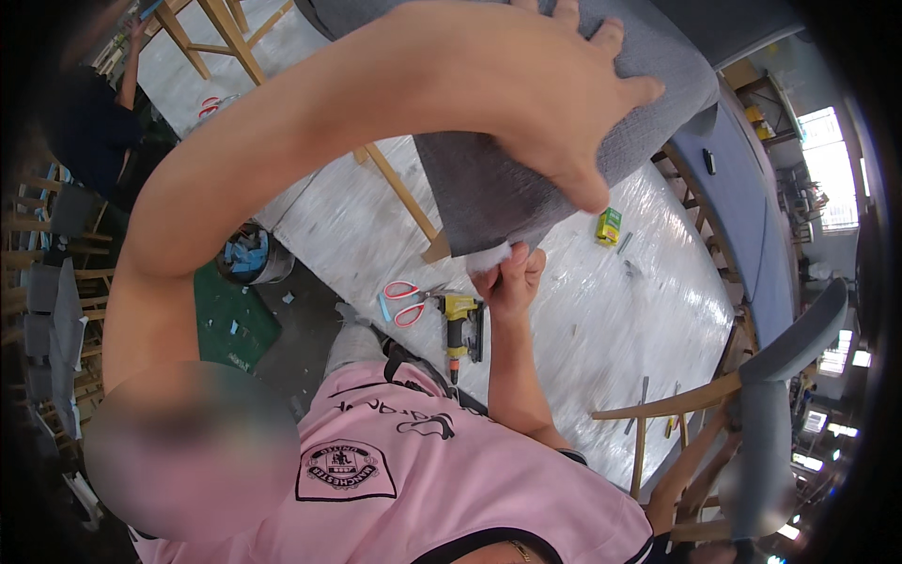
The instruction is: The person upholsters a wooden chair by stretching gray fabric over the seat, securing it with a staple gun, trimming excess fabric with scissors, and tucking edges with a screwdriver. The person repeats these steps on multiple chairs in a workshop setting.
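Pressing down flat with fingers spread, the left hand (pixel 554 89) lies on top of the grey upholstered seat (pixel 489 188), which stands upended on the surface (pixel 583 310); its grip is open — a steadying palm, not a clasp. Just under the seat's lower corner the right hand (pixel 507 277) is closed in a tight pinch on the fabric edge, where a tuft of white padding (pixel 490 256) shows between fingertips and cloth; the corner looks unfinished, I judge, since padding still pokes out and the cloth is held taut by hand rather than fixed. Along the seat's near side a pale wooden leg (pixel 404 197) runs down to the surface, so the frame is already joined to the cushion. Directly below the seat lies a yellow staple gun (pixel 462 324), untouched, with red-handled scissors (pixel 406 303) just to its left; to the right of the seat sits a small yellow-green box (pixel 609 226). Whether staples already hold the other edges cannot be told; the underside is hidden. By my reading the cloth is wrapped over most of the seat and the fastening of this corner remains. Well to the right of the seat stands a finished-looking grey chair (pixel 752 414).
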Tool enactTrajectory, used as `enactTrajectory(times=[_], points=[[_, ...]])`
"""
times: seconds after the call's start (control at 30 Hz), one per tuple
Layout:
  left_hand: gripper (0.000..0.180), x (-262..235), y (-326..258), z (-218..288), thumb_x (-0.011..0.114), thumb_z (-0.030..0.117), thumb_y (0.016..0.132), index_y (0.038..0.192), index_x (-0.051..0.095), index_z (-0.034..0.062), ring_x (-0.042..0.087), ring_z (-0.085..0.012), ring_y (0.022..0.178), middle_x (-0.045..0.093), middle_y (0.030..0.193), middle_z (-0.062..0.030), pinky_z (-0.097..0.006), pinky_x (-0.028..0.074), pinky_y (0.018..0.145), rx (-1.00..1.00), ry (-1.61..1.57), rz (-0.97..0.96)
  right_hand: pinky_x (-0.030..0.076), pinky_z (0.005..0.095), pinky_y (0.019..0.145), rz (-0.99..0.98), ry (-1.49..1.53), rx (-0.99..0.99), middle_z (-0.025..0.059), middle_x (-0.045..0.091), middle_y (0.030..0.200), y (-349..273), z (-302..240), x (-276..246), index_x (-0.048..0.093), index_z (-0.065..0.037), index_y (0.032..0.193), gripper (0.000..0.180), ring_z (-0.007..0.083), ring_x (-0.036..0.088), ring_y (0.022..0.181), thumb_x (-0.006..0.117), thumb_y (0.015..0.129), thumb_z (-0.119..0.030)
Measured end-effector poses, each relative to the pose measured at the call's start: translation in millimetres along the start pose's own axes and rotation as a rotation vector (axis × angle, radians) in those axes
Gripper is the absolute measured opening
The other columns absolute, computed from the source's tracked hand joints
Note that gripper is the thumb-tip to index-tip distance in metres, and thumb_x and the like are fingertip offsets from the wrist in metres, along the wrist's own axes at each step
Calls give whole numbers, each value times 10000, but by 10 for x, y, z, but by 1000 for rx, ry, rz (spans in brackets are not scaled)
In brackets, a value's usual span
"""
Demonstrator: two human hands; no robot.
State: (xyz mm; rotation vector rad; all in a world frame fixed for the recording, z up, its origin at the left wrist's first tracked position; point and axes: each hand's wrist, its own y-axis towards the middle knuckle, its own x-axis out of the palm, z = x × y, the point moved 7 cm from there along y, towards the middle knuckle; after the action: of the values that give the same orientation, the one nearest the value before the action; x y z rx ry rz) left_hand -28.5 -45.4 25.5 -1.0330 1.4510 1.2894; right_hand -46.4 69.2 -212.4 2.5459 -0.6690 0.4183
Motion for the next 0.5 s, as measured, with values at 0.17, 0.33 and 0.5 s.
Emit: enactTrajectory(times=[0.17, 0.33, 0.5], points=[[657, 186, 304, 257, 664, 461, 901, 1382, 569, 23, 476, -533, 1343, 458, 1476, -338, -611, 371, 1128, -158, 228, 228, 317, 253, 373, 62, -19, 26, -8, 483, 479, 26, 9, -5, 462, -130, 582, 582, 93, 422, 361, 540, 1075, -429], [434, 31, 336, 360, 630, 429, 973, 1285, 698, 135, 623, -360, 1251, 560, 1471, -161, -513, 459, 1084, 104, -145, 338, 293, 260, 341, 85, 65, -20, -9, 450, 431, 100, -40, 34, 489, -117, 574, 600, 99, 370, 321, 497, 1092, -419], [409, 194, -356, 396, 613, 385, 999, 1264, 702, 85, 627, -330, 1241, 598, 1437, -141, -472, 473, 1076, 378, 231, 587, 267, 253, 318, 111, 39, -90, 2, 433, 420, 143, -47, 86, 488, -94, 570, 618, 106, 352, 306, 462, 1105, -404]])
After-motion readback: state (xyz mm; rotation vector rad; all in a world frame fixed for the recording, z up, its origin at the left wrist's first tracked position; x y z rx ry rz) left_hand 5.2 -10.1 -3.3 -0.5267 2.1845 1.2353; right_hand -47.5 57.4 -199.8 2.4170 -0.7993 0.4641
